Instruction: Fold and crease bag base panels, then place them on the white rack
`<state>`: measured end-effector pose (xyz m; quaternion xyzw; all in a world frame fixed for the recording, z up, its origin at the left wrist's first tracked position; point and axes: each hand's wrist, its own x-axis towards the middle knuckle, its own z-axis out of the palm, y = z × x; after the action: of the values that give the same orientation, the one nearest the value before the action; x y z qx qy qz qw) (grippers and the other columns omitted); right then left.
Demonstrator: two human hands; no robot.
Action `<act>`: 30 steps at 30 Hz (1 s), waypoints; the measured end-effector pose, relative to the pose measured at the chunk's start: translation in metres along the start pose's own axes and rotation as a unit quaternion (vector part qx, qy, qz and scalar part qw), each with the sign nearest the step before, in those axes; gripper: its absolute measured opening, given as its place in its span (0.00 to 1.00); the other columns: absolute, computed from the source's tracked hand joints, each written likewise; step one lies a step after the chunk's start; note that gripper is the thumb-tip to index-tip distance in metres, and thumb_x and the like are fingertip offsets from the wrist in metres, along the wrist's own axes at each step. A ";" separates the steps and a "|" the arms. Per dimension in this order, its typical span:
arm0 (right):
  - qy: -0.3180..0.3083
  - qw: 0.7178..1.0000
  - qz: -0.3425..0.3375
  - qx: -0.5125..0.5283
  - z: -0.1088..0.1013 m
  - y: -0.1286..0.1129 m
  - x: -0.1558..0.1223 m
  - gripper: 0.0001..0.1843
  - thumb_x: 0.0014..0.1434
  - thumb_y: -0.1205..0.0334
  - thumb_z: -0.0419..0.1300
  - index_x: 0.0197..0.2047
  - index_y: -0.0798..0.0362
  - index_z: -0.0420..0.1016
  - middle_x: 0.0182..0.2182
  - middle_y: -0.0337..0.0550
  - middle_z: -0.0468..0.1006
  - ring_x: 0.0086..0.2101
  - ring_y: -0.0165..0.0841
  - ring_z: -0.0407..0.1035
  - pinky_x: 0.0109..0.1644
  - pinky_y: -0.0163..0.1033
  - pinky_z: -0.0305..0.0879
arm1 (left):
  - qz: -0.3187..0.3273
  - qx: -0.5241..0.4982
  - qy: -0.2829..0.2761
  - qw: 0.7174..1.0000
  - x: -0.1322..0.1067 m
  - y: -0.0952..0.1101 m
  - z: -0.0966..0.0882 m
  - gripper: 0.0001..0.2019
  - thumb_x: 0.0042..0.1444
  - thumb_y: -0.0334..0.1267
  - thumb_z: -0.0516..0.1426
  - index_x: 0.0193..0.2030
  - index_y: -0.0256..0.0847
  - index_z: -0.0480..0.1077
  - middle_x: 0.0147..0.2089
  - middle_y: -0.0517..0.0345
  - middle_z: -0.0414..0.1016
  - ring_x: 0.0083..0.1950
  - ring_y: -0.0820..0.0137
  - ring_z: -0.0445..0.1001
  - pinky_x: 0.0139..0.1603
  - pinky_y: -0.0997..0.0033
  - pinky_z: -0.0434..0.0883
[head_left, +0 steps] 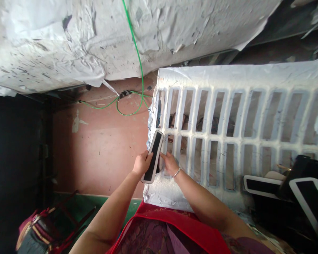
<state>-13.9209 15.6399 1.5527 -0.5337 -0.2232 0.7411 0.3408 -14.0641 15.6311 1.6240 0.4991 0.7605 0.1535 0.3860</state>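
A long, narrow black panel with a pale rounded border [155,155] is held tilted over the left end of a white slotted rack [190,134]. My left hand [143,163] grips the panel's left edge, its thumb lying on the black face. On the opposite side my right hand [170,163], with a bracelet at the wrist, has its fingertips at the panel's right edge; the fingers are bent and partly hidden. The rack has two rows of upright slots, and its white covering looks worn and crusted.
More pale-bordered black panels [263,186] lie in a dark pile at the rack's lower right. A stained white covered surface [122,38] spans the top, with a green cord [135,42] hanging across it. A stool with a bag [43,229] stands lower left.
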 end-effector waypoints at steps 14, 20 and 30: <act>-0.043 0.986 0.075 0.142 -0.008 -0.004 0.002 0.08 0.41 0.61 0.60 0.27 0.51 0.65 0.22 0.36 0.75 0.29 0.34 0.71 0.25 0.34 0.61 | 0.004 -0.085 0.021 0.996 0.024 -0.027 0.042 0.21 0.56 0.53 0.49 0.22 0.38 0.61 0.20 0.64 0.58 0.25 0.76 0.58 0.26 0.77 0.55; -0.098 0.977 0.132 0.137 -0.010 -0.014 -0.001 0.18 0.33 0.76 0.60 0.32 0.53 0.68 0.24 0.35 0.77 0.31 0.34 0.72 0.33 0.36 0.65 | -0.012 -0.042 0.062 0.997 0.015 -0.030 0.037 0.21 0.58 0.51 0.47 0.21 0.38 0.60 0.19 0.64 0.58 0.24 0.75 0.58 0.26 0.75 0.54; -0.103 0.955 0.207 0.186 -0.008 -0.020 0.002 0.12 0.53 0.55 0.53 0.31 0.56 0.70 0.22 0.45 0.75 0.30 0.37 0.71 0.34 0.40 0.67 | 0.000 -0.081 0.044 0.996 0.016 -0.026 0.021 0.18 0.53 0.50 0.54 0.34 0.36 0.75 0.46 0.48 0.70 0.49 0.65 0.69 0.48 0.70 0.65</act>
<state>-13.9081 15.6547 1.5624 -0.4163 -0.0002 0.8746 0.2485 -14.0686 15.6300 1.5871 0.4588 0.7621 0.2364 0.3910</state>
